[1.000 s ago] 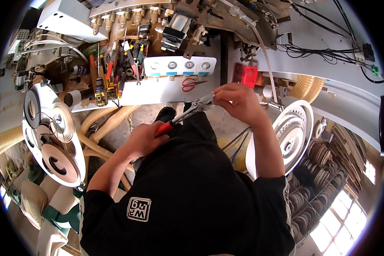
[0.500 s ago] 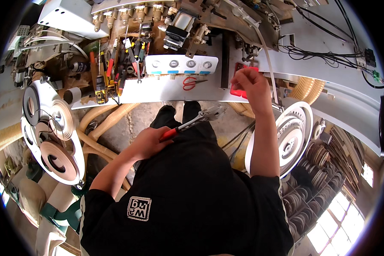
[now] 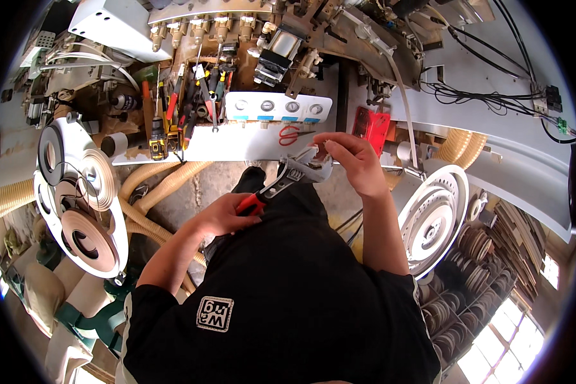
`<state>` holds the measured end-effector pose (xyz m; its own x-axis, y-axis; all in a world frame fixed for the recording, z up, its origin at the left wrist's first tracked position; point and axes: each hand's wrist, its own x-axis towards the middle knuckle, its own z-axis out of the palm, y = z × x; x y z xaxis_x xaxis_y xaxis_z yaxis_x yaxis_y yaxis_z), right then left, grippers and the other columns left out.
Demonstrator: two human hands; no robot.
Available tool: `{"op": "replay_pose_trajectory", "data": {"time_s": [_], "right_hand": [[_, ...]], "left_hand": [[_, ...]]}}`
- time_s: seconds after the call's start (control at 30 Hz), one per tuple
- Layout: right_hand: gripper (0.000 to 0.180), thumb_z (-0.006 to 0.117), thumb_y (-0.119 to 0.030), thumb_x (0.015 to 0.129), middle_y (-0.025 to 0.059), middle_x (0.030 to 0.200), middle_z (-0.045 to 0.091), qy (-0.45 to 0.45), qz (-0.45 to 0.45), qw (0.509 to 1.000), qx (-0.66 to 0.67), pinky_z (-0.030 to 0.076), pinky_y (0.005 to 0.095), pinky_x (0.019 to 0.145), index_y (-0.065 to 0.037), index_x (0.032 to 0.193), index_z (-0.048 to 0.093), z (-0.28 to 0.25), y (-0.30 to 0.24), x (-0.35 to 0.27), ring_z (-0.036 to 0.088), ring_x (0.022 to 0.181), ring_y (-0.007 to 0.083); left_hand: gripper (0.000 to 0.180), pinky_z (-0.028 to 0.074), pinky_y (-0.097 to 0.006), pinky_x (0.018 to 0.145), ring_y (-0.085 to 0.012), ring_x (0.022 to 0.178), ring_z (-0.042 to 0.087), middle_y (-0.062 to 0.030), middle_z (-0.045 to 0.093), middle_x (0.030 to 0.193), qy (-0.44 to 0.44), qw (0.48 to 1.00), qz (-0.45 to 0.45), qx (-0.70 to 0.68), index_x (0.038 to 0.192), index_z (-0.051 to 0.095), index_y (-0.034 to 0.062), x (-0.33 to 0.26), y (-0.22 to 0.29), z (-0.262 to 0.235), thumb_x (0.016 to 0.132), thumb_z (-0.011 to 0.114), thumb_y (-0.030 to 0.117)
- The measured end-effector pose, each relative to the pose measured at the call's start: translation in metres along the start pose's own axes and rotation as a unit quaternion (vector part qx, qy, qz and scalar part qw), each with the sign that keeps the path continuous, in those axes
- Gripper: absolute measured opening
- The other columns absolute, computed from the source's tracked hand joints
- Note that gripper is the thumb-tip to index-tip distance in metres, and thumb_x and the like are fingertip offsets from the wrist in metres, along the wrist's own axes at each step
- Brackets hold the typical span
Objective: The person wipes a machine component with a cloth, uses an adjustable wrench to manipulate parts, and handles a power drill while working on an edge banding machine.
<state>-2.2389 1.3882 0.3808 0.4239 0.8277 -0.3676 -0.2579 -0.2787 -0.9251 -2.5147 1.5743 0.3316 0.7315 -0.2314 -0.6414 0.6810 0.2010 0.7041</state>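
My left hand is wrapped round the red handle of an adjustable wrench, in front of my body and below the bench edge. The wrench's grey head points up and to the right, with something pale at its jaws, possibly a wrapping. My right hand is at that head, thumb and fingers pinched together by the jaws. Whatever small thing the pinch holds is too unclear to name. Just beyond the wrench, red-handled scissors lie on the white bench edge. A flat red case lies beyond my right hand.
Screwdrivers, pliers and a yellow-black drill crowd the bench's left. A white panel with round dials stands mid-bench. Reels of edge tape flank me at left, a white slotted disc at right. Beige ribbed hoses run below.
My right hand has left the red case and come down and left to the wrench head. The wrench stays in my left hand, its head turned slightly.
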Motion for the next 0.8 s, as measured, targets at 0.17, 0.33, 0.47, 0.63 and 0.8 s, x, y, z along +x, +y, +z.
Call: {"op": "replay_pose_trajectory", "data": {"time_s": [0.17, 0.33, 0.47, 0.63, 0.8], "right_hand": [[0.024, 0.072, -0.012, 0.097, 0.0071, 0.106, 0.076, 0.022, 0.034, 0.996, -0.075, 0.055, 0.0275, 0.085, 0.002, 0.116, 0.075, 0.013, -0.014, 0.000, 0.069, 0.093, 0.0109], [0.018, 0.083, -0.014, 0.088, 0.0069, 0.094, 0.079, 0.069, -0.016, 0.978, -0.196, 0.056, 0.0262, 0.076, -0.004, 0.102, 0.080, 0.014, -0.021, 0.000, 0.071, 0.085, 0.0091], [0.015, 0.086, -0.013, 0.081, 0.0077, 0.088, 0.077, 0.109, -0.075, 0.945, -0.299, 0.054, 0.0300, 0.067, -0.008, 0.094, 0.080, 0.020, -0.024, 0.000, 0.072, 0.078, 0.0192], [0.012, 0.086, -0.014, 0.078, 0.0064, 0.078, 0.073, 0.129, -0.271, 0.866, -0.400, 0.055, 0.0430, 0.077, -0.010, 0.084, 0.076, 0.017, -0.005, 0.009, 0.068, 0.074, 0.0290], [0.014, 0.078, -0.015, 0.088, 0.0114, 0.088, 0.073, 0.185, -0.279, 0.826, -0.455, 0.056, 0.0447, 0.090, -0.006, 0.096, 0.070, 0.024, -0.001, 0.015, 0.071, 0.082, 0.0320]], "left_hand": [[0.032, 0.048, -0.025, 0.056, -0.0063, 0.067, 0.059, 0.0018, 0.067, 0.090, 0.026, 0.999, 0.013, 0.015, 0.121, 0.066, 0.0109, 0.005, -0.013, 0.004, 0.094, 0.076, 0.025], [0.031, 0.051, -0.029, 0.068, -0.0100, 0.076, 0.061, -0.0022, 0.069, 0.089, 0.052, 0.997, -0.004, 0.049, 0.117, 0.067, 0.0087, 0.001, 0.001, 0.009, 0.093, 0.077, 0.025], [0.033, 0.052, -0.032, 0.081, -0.0142, 0.085, 0.063, -0.0073, 0.071, 0.091, 0.106, 0.989, 0.006, 0.099, 0.116, 0.068, 0.0071, -0.001, -0.004, 0.012, 0.092, 0.078, 0.028], [0.036, 0.051, -0.033, 0.084, -0.0147, 0.086, 0.063, -0.0097, 0.072, 0.094, 0.131, 0.985, 0.034, 0.107, 0.118, 0.068, 0.0068, 0.001, -0.016, 0.016, 0.091, 0.079, 0.029], [0.041, 0.052, -0.033, 0.091, -0.0149, 0.096, 0.067, -0.0067, 0.074, 0.102, 0.132, 0.988, 0.063, 0.051, 0.122, 0.068, 0.0051, 0.007, -0.013, 0.020, 0.091, 0.079, 0.030]]}}
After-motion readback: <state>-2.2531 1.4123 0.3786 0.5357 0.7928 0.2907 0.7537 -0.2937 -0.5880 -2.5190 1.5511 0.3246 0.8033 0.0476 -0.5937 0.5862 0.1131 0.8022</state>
